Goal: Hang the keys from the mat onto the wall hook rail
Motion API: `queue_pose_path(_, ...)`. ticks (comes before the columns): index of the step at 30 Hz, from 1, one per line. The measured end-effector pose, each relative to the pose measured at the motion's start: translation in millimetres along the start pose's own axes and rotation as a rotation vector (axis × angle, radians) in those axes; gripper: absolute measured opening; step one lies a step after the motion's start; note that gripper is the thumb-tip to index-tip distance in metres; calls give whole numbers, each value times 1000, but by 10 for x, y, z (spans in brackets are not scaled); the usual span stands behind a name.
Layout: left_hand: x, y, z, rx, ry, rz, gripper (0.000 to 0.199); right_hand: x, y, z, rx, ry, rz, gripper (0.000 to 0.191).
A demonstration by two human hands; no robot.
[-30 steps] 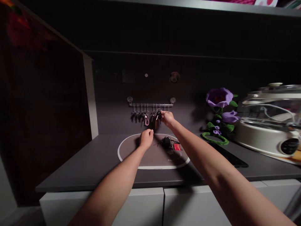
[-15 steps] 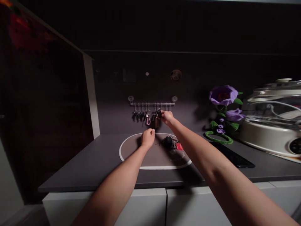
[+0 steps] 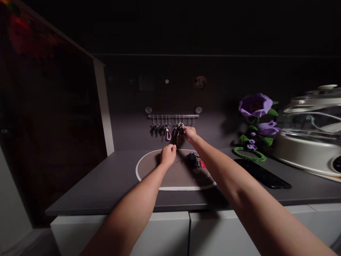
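My right hand (image 3: 190, 134) is at the wall rack (image 3: 173, 116), its fingers pinched on a bunch of keys (image 3: 180, 131) whose ring shows by a hook. Several other key bunches (image 3: 157, 129) hang along the rack's left half, one with a pink carabiner (image 3: 168, 134). Lower down, my left hand (image 3: 168, 154) is held curled over the oval mat (image 3: 149, 174); its fingers are folded, and whether anything is inside is hidden. On the mat, right of that hand, lies a dark tangled pile with chains (image 3: 192, 160) and a red tag (image 3: 203, 164), partly behind my right forearm.
Purple artificial flowers (image 3: 255, 106) with a green ring base (image 3: 249, 154) stand on the right of the counter (image 3: 106, 185). A black phone-like slab (image 3: 262, 173) lies before them. At the far right is a white appliance with a clear lid (image 3: 306, 147).
The key ring at my right fingers now shows upright near the hook. My right hand has barely moved, and my left hand stays curled. The view has shifted slightly.
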State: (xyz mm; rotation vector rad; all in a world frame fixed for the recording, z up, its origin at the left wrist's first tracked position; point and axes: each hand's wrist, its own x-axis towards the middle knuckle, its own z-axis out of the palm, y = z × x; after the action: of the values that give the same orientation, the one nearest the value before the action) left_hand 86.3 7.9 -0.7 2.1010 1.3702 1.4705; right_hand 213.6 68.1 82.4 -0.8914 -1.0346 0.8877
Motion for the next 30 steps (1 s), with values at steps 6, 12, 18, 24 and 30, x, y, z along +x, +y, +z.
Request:
queue_pose_path(6,-6,10,-3,12,-20,1,30,25,51,41,21,39,38,3)
queue_pose_path(12,-12,13,-3,9,-44,-4,30,-8,46,-9,-19,29,22,7)
queue_pose_path(18,-30,25,-15,-39,-81,33,28,-66,-51,-111,-15,-64,50,10)
queue_pose_path(24,-56,42,-15,-86,-116,45,24,-159,-102,-235,-39,-142,43,11)
queue_pose_path(30,-64,40,-6,-133,-144,66,19,-315,-149,-349,-35,-148,62,10)
